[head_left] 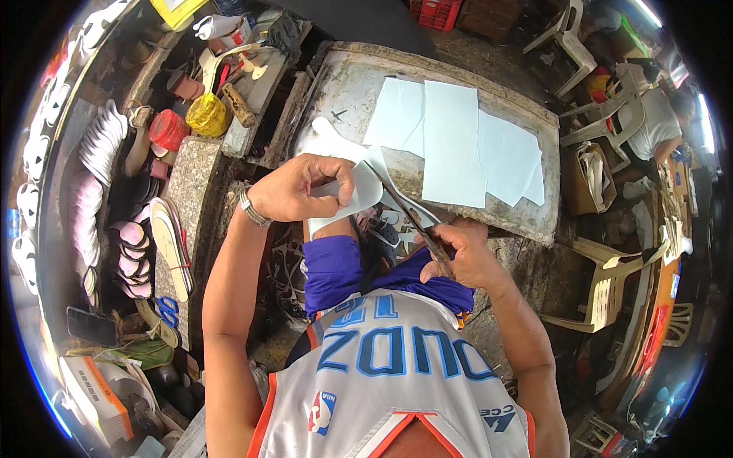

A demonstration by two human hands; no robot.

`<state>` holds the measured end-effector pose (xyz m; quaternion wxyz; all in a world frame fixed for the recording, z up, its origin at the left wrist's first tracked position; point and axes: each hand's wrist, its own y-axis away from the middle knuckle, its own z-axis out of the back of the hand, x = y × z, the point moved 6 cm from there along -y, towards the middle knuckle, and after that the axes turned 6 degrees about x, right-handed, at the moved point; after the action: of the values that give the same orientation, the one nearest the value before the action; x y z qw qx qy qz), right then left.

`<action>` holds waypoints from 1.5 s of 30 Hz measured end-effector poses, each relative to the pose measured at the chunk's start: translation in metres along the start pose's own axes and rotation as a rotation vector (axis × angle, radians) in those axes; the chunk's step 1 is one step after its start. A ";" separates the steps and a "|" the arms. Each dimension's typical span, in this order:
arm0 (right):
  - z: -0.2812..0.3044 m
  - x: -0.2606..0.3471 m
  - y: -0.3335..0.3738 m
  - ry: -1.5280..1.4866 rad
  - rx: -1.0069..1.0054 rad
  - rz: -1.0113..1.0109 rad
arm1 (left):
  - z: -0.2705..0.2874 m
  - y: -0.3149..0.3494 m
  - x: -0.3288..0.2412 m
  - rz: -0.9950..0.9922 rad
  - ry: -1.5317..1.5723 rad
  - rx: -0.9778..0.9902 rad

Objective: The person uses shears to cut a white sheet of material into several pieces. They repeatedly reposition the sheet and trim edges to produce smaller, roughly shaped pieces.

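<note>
My left hand (309, 189), a watch on its wrist, pinches a white sheet piece (365, 189) with a rounded end over my lap. My right hand (464, 252) is closed around large dark scissors (408, 211). Their blades point up and left and meet the edge of the white piece. Just beyond my left hand, a white sole-shaped strip (330, 140) reaches over the near left part of the worn work table (527, 107). Several pale white sheets (452, 145) lie overlapping on that table, to the right of the scissor tips.
Thin offcuts (286, 271) litter the floor by my legs. At left stand a red container (169, 130), a yellow pot (207, 116), stacked white soles (104, 145) and sandal soles (169, 248). Plastic chairs (603, 286) and a cardboard box (592, 183) are at right, with a person's sleeve (655, 118) beyond.
</note>
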<state>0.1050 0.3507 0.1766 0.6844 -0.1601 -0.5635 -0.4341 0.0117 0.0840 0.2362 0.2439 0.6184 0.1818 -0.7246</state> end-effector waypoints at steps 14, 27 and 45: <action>-0.003 -0.006 -0.006 0.055 0.030 0.007 | 0.008 0.007 0.018 0.049 -0.027 0.061; -0.030 -0.007 -0.027 -0.110 -0.126 -0.125 | -0.085 -0.016 0.109 -0.021 1.421 -0.809; -0.054 -0.029 -0.036 -0.367 -0.228 -0.025 | -0.044 -0.029 0.065 -0.191 0.911 -0.983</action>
<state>0.1118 0.3046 0.1235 0.5422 -0.3057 -0.6279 -0.4671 0.0229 0.1240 0.1632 0.3308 0.6605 0.6286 -0.2431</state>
